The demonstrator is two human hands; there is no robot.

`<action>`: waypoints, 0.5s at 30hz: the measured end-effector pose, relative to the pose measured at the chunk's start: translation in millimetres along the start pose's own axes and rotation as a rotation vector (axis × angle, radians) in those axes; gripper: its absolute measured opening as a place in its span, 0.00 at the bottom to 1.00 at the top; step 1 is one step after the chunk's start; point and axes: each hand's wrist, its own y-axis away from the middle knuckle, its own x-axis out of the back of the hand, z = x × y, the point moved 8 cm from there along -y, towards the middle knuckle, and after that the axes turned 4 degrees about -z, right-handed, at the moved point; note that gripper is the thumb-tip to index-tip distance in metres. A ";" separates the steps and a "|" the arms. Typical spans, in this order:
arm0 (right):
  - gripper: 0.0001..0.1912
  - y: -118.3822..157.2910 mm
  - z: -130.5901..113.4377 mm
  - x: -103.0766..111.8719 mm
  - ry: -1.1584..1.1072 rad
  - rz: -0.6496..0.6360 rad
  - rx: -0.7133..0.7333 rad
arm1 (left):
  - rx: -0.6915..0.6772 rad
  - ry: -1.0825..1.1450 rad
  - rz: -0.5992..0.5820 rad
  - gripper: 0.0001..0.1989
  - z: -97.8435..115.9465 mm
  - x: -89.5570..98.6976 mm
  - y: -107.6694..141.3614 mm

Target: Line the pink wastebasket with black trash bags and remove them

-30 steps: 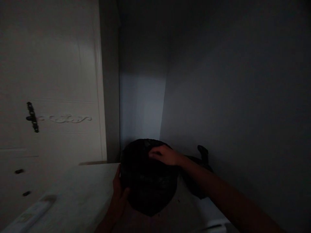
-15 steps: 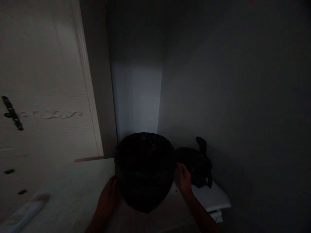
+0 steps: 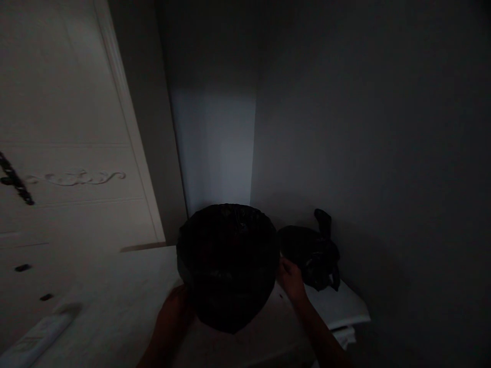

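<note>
A round, dark trash bin [image 3: 228, 296] lined with a black plastic bag sits in front of me, its wide mouth facing up and toward me. The bag is folded down over the outside, and the inside is too dark to make out. Against the bin's lower left side is my left hand [image 3: 177, 306], its fingers partly hidden behind it. On the right, my right hand [image 3: 289, 276] has its fingers bent and closed at the bag's edge. A second black plastic bag [image 3: 312, 253], crumpled, lies just beyond that hand.
The bin is over a pale surface [image 3: 126, 286] in a dim corner. White door panels [image 3: 69, 117] with a dark handle [image 3: 15, 179] stand at left. A pale container or packet [image 3: 36, 337] lies at lower left. A grey wall [image 3: 368, 153] closes off the right.
The view has shifted slightly, so the door sits further left. The bin appears slightly higher and nearer, and both hands keep their places on its sides.
</note>
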 end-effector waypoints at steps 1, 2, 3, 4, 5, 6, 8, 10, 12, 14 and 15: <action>0.32 0.0 0.4 -0.3 0.005 -0.005 0.001 | -0.006 -0.006 -0.014 0.21 0.1 -1.1 -0.2; 0.32 -0.1 0.7 -0.3 0.012 -0.007 0.002 | -0.006 -0.011 -0.026 0.21 -0.1 -1.9 -0.5; 0.32 -0.1 0.8 0.0 0.017 -0.005 0.004 | 0.000 -0.017 -0.036 0.21 -0.6 -2.7 -0.7; 0.32 -0.1 0.5 0.5 0.020 -0.001 0.009 | 0.012 -0.022 -0.041 0.21 -1.8 -3.2 -0.9; 0.32 0.0 0.1 0.8 0.020 0.002 0.014 | 0.024 -0.024 -0.042 0.21 -3.0 -3.7 -0.9; 0.33 0.1 -0.3 1.1 0.018 0.007 0.018 | 0.030 -0.026 -0.042 0.21 -4.1 -4.4 -0.8; 0.33 0.3 -0.6 1.1 0.011 0.009 0.017 | 0.038 -0.032 -0.036 0.21 -6.3 -5.6 -0.5; 0.33 0.5 -0.8 0.5 0.006 0.003 0.009 | 0.038 -0.041 -0.040 0.21 -7.3 -6.9 -0.2; 0.34 0.7 -1.6 -0.1 0.005 -0.003 0.009 | 0.036 -0.046 -0.042 0.21 -6.3 -6.1 0.0; 0.35 1.0 -3.3 -0.3 0.006 -0.007 0.021 | 0.019 -0.041 -0.041 0.21 -2.4 -3.4 0.0; 0.35 1.1 -4.1 -0.4 0.006 -0.008 0.027 | 0.011 -0.037 -0.040 0.21 -0.2 -1.6 0.0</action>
